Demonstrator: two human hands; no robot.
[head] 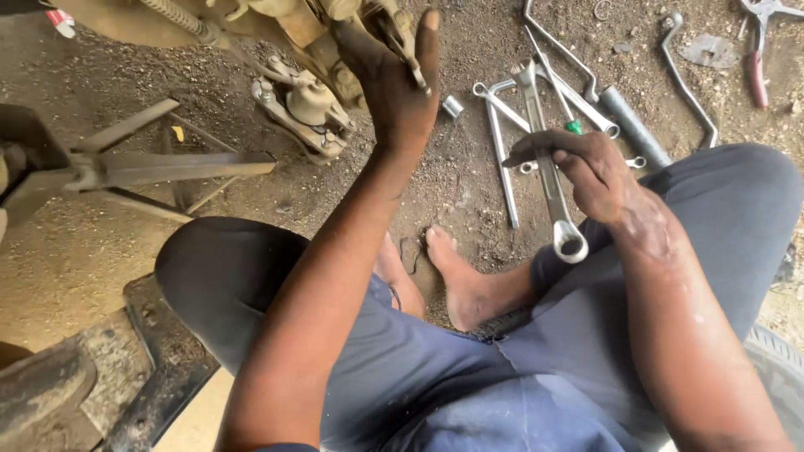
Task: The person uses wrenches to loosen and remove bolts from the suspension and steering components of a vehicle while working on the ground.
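Head view showed my left hand (394, 84) spread flat against the mud-caked wheel hub assembly (335, 50) at twelve o'clock, my right hand (590, 172) clenched around a combination wrench (548, 167); spare wrenches (502, 142) lay unused on the dirt at one o'clock, hub apparently not refitted.

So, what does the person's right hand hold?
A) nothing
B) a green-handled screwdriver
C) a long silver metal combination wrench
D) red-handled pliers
C: the right hand grips the long silver metal combination wrench at mid-shaft, ring end toward the knees; the other tools lie on the dirt ground.
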